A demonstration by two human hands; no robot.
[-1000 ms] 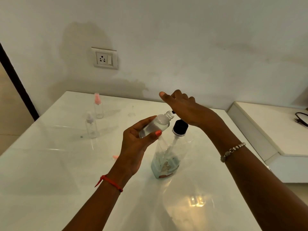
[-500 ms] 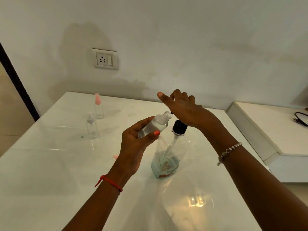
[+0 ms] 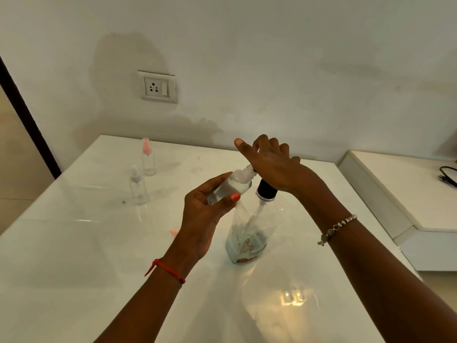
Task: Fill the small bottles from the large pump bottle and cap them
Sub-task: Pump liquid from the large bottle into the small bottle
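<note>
The large clear pump bottle (image 3: 247, 233) stands on the white table (image 3: 74, 256) with a little liquid at its bottom and a black collar. My right hand (image 3: 269, 164) lies flat on its pump head, fingers spread, hiding the head. My left hand (image 3: 205, 214) holds a small uncapped clear bottle (image 3: 232, 185) tilted, its open neck at the pump spout. The small bottle is partly filled with clear liquid. Two more small bottles stand at the back left: one with a pink cap (image 3: 148, 157), one with a pale cap (image 3: 136, 185).
A small pink cap (image 3: 173, 232) lies on the table just left of my left wrist. A lower white ledge (image 3: 405, 194) with a black cable (image 3: 447, 175) sits to the right. A wall socket (image 3: 157, 86) is behind the table.
My right hand rose slightly on the pump head and then came back down. The small bottle stays at the spout in my left hand.
</note>
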